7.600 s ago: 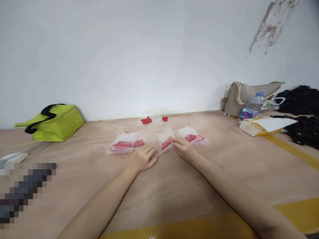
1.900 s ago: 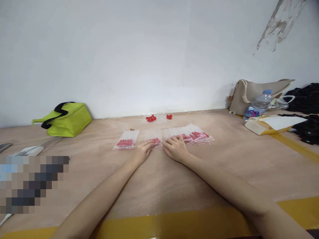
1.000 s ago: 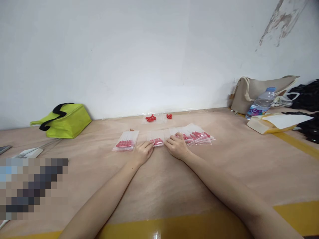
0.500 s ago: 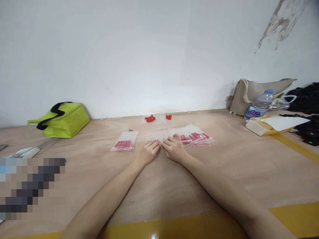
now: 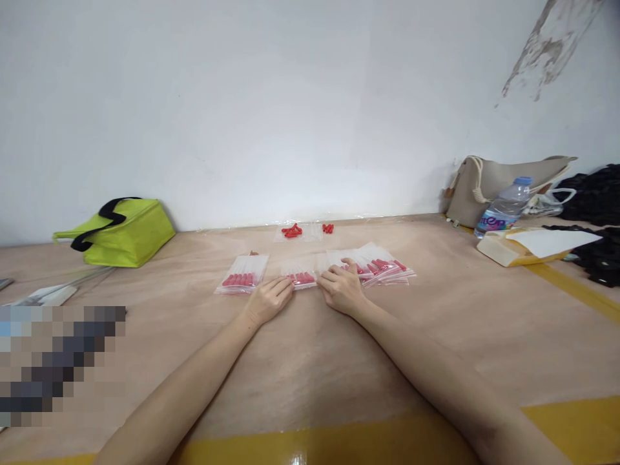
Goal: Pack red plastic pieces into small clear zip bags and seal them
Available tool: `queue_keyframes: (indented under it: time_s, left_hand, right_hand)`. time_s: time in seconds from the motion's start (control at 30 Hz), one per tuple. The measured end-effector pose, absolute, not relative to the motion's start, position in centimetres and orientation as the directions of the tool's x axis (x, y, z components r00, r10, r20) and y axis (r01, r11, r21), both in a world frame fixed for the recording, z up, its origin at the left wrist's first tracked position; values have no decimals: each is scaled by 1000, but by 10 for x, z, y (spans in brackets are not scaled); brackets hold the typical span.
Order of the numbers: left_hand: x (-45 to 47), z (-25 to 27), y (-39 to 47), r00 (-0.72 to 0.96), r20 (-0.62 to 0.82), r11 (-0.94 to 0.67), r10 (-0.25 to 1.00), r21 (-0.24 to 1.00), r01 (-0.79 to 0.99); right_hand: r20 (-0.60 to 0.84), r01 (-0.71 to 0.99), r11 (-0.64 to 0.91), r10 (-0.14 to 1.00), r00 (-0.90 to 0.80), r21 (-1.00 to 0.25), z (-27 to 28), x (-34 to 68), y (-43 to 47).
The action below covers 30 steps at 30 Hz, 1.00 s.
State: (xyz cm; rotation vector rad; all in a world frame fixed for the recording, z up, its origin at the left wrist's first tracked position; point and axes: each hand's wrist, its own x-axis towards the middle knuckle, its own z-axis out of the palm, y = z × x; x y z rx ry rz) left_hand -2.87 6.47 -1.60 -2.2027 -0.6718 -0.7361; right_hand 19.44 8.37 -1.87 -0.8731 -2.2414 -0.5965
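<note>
A clear zip bag (image 5: 301, 270) with several red-ended sticks lies flat on the table between my hands. Fingers together, my left hand (image 5: 271, 300) is closed on its lower left corner. At the bag's right end my right hand (image 5: 343, 289) is closed on the edge, thumb tucked underneath out of sight. To the left lies a stack of filled zip bags (image 5: 245, 271). Several more filled bags (image 5: 385, 265) overlap in a fan just right of my right hand, which hides part of the nearest one.
Loose red pieces (image 5: 292, 230) lie on clear plastic by the wall, with a small red cluster (image 5: 328, 228) beside them. A lime-green bag (image 5: 138, 236) stands far left. At right are a water bottle (image 5: 504, 206), a beige bag (image 5: 467, 194) and an open yellow-and-white packet (image 5: 513, 248).
My left hand has slid left along the zip bag's lower edge, uncovering its red ends. My right hand has shifted only slightly to the right.
</note>
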Motion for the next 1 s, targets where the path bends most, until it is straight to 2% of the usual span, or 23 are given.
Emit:
queue_keyframes:
  time_s: [0.17,0.43,0.53,0.73,0.87,1.0]
  left_hand:
    - [-36,-16,64,681,684,-605,261,-434,668]
    - [-36,-20,70,606,626,-536,491,-332,776]
    - [-27,-23,79,575,614,-504,541,-310,806]
    - [-14,-21,84,596,592,-624,542,-192,758]
    - [-26,-10,63,553,562,-618,615,-92,781]
    - [-60,-3,44,468,532,-496,706,-100,863]
  right_hand:
    - [718,732,663,431,-546,159,-18,200,85]
    - [714,763,625,458,-530,166,-16,205,86]
    - [727,789,591,467,-504,167,-14,210,87]
    - [690,743,638,446,-571,203,-14,229,90]
    - [673,715,690,474,-568,118,-14,231,87]
    - [712,761,648,533,-456,3,-15,226,85]
